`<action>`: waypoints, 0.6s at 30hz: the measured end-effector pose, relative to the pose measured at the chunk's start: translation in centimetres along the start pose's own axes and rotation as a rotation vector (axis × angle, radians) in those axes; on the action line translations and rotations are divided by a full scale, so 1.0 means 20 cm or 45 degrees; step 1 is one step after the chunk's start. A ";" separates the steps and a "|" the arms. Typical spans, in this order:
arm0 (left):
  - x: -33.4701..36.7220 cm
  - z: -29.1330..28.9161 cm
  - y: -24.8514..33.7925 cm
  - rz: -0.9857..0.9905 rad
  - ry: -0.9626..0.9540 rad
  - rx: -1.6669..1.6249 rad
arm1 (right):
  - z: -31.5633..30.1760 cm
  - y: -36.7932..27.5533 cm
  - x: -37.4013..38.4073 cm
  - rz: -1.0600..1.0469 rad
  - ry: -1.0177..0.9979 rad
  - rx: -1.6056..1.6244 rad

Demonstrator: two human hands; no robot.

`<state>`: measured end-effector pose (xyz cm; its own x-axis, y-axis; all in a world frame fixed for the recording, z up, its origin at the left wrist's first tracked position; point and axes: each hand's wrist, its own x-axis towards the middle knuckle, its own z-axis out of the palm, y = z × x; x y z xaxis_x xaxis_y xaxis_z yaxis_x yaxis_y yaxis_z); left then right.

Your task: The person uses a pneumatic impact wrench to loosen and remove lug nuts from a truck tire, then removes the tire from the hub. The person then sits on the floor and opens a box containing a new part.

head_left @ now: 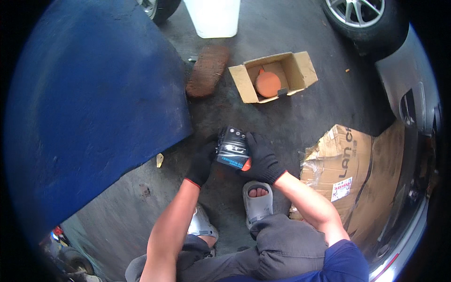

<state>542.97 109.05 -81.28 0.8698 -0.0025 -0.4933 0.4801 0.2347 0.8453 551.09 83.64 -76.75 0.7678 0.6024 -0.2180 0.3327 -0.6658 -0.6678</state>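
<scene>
Between my two black-gloved hands is a small black box with a glossy front, a blue strip and an orange corner. My left hand closes on its left side, and my right hand grips the right side. Both gloves have orange cuffs. Some of the fingers are hidden behind the box. Beyond it on the floor stands an opened brown carton, with a round orange object inside.
A blue panel covers the left. A reddish-brown block and a white container sit ahead. Flattened cardboard lies at right beside a grey car part. A wheel is at far right. My sandaled feet are below.
</scene>
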 end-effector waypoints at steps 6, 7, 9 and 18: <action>-0.06 0.09 0.19 -0.104 -0.231 -0.415 | -0.03 0.04 -0.10 0.405 -0.475 1.568; -0.06 0.12 0.22 -0.023 -0.294 -0.238 | -0.02 0.04 -0.12 0.464 -0.523 1.650; -0.07 0.16 0.27 -0.069 -0.274 -0.153 | -0.02 0.04 -0.15 0.604 -0.614 1.804; -0.08 0.10 0.30 -0.168 -0.180 -0.260 | -0.27 -0.20 -0.15 0.014 0.381 0.158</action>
<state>544.73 108.54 -75.11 0.8155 -0.1784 -0.5506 0.5698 0.4146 0.7096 550.42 82.21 -69.52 0.9040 0.4270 -0.0194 0.2681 -0.6016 -0.7525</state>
